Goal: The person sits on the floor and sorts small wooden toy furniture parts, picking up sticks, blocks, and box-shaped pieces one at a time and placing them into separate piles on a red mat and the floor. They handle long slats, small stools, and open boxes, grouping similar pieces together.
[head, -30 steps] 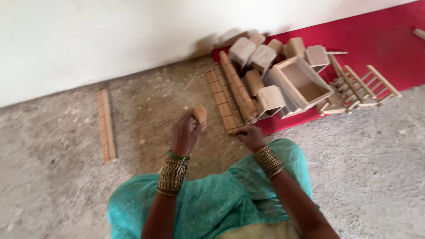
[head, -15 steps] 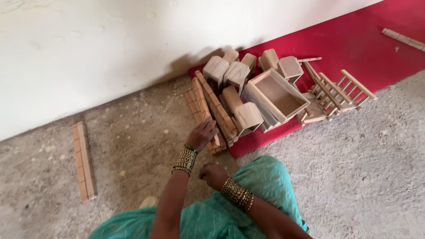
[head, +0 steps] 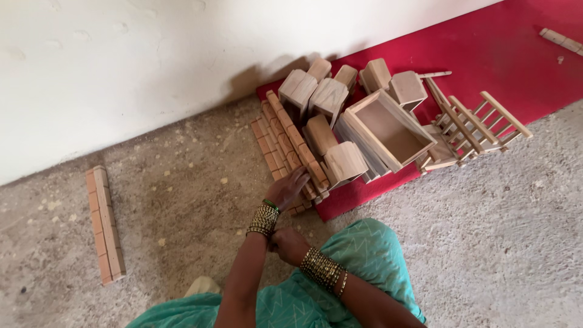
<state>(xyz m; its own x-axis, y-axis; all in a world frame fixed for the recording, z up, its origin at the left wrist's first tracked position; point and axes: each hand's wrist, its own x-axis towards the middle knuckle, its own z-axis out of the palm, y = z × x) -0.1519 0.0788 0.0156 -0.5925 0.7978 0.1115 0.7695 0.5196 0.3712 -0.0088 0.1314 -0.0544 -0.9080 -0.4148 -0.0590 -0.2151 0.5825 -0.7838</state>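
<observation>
Head view, looking down on concrete floor (head: 498, 243) beside white wall (head: 152, 67). Left hand (head: 286, 189) laid flat, fingers spread, on near end of notched wooden strips (head: 285, 143); nothing pinched, palm and fingers resting on top of wood. Right hand (head: 288, 245) lower, close to lap, loosely curled just behind left wrist; contents, if any, cannot be told. Bangles on both wrists, green band on left.

Strips: stack of roughly three or four long pieces, exact count unclear, lying side by side, half on floor and half on edge of red mat (head: 486, 54). Separate pair of like strips (head: 104, 226) well apart to the left, on bare floor.

On mat, just beyond the stack: open wooden box (head: 388, 130), one, rectangular, pale, tilted. Small wooden blocks (head: 328, 97) with sloped tops, about seven, clustered around box. Slatted wooden frames (head: 473, 124), apparently two, overlapping, right of box. One more wood piece (head: 562, 41) at far right edge of mat.

No labels or packages visible. Teal patterned cloth (head: 358, 261) across lap.
</observation>
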